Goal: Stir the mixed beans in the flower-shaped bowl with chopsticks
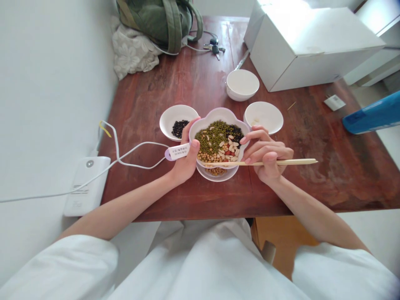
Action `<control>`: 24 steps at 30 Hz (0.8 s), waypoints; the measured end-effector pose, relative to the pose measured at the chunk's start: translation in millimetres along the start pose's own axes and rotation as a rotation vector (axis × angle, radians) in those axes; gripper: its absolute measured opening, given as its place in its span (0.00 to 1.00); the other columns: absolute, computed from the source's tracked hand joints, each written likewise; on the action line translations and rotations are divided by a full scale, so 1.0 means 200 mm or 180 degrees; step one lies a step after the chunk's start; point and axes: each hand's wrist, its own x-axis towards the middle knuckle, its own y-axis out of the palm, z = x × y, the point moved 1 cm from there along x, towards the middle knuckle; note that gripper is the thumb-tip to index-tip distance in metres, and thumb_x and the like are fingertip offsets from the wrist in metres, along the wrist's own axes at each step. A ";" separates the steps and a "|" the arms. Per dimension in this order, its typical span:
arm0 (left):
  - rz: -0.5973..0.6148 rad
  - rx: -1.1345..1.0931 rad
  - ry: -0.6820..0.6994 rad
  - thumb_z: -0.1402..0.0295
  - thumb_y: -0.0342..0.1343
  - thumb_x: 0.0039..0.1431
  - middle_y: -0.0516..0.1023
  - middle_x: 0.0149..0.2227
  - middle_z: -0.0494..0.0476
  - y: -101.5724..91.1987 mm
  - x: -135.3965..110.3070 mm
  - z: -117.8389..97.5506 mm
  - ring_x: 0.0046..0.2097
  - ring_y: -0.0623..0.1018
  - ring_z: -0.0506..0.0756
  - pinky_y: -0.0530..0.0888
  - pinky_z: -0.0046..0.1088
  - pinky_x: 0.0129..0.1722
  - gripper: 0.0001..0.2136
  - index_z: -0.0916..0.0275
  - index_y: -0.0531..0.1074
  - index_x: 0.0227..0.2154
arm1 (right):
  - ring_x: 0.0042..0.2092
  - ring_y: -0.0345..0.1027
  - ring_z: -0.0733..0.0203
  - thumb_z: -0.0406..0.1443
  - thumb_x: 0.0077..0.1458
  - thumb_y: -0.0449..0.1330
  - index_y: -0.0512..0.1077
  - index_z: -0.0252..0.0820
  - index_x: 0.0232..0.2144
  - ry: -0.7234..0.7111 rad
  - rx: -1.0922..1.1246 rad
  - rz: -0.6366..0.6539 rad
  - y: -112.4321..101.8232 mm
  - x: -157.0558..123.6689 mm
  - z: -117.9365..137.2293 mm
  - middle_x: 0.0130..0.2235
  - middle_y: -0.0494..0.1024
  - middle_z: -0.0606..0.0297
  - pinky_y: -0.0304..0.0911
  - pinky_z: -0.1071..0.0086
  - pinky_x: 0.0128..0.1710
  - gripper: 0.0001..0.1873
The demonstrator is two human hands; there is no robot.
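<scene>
A flower-shaped pale bowl [218,114] of mixed green, yellow, black and white beans stands on the wooden table [187,87]. My left hand [184,160] grips its left rim, thumb on the edge. My right hand [267,156] is closed round a pair of wooden chopsticks [293,162], whose tips lie across the bowl's near side. Under the bowl's near edge a small bowl of yellow beans [217,173] shows partly. A white bowl with black beans [176,121] stands to the left.
Two more white bowls stand at the right [264,116] and behind [242,84]. A white box [309,46], keys [214,47], a green backpack [159,18], a white cable [137,152] with a tag, and a blue object [373,116] are around.
</scene>
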 end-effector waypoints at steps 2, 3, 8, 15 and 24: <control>-0.0016 0.0023 -0.0062 0.39 0.48 0.73 0.78 0.64 0.63 0.00 0.00 0.00 0.71 0.72 0.63 0.72 0.46 0.69 0.29 0.51 0.67 0.66 | 0.37 0.83 0.52 0.51 0.75 0.56 0.76 0.49 0.18 -0.0010 0.0008 -0.0006 0.00 0.00 0.00 0.20 0.80 0.68 0.70 0.45 0.64 0.33; -0.0021 0.0023 -0.0101 0.39 0.48 0.73 0.78 0.63 0.64 0.00 -0.01 -0.01 0.71 0.72 0.63 0.72 0.46 0.69 0.30 0.52 0.66 0.67 | 0.37 0.83 0.51 0.50 0.75 0.56 0.76 0.49 0.17 -0.0006 0.0018 0.0000 0.00 0.01 0.00 0.20 0.80 0.68 0.71 0.45 0.63 0.33; -0.0006 -0.0011 -0.0262 0.41 0.48 0.74 0.79 0.62 0.63 -0.01 -0.02 -0.02 0.69 0.74 0.62 0.71 0.46 0.70 0.30 0.51 0.65 0.69 | 0.35 0.83 0.52 0.49 0.75 0.56 0.76 0.48 0.18 0.0039 0.0090 0.0036 0.00 0.01 0.01 0.20 0.79 0.68 0.71 0.45 0.63 0.33; -0.0011 -0.0067 -0.0328 0.40 0.49 0.73 0.81 0.59 0.63 0.00 -0.02 -0.02 0.67 0.75 0.62 0.72 0.45 0.70 0.30 0.52 0.66 0.68 | 0.36 0.82 0.51 0.50 0.74 0.57 0.76 0.49 0.18 0.0130 0.0151 0.0036 0.00 0.00 -0.01 0.20 0.80 0.67 0.70 0.43 0.64 0.32; -0.0057 0.0057 -0.0077 0.40 0.48 0.74 0.80 0.62 0.63 -0.01 -0.01 0.02 0.69 0.75 0.63 0.72 0.46 0.70 0.30 0.51 0.64 0.69 | 0.40 0.85 0.50 0.52 0.74 0.56 0.76 0.49 0.17 0.0242 0.0197 0.0005 0.00 0.00 -0.04 0.20 0.79 0.66 0.79 0.48 0.52 0.33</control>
